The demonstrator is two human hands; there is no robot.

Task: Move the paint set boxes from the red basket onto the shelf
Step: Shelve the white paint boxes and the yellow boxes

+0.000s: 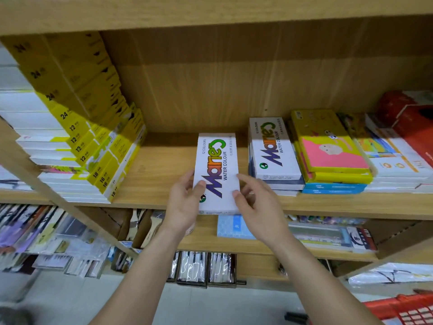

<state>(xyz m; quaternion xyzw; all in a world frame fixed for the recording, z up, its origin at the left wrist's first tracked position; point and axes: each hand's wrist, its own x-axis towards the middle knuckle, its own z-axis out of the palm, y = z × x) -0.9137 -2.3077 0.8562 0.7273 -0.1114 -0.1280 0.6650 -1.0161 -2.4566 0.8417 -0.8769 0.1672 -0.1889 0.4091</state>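
**As both hands hold it, a paint box sits at the shelf's edge**

Where the view begins, a pale smooth floor (70, 301) runs under the unit, and the red basket (403, 308), a plastic lattice, pokes in at the lower right. Two bare forearms reach up and forward. The left hand (185, 202) grips the near left corner of the paint set box (216, 170), thumb on top. The right hand (260, 207) pinches its right long edge with curved fingers. This flat white cardboard box points lengthwise into the light wood-grain shelf (164, 174), its near end at the front lip. I cannot tell whether it lies flat. To its right is a stack of matching boxes (273, 151); to the left, stepped yellow boxes (98, 137).
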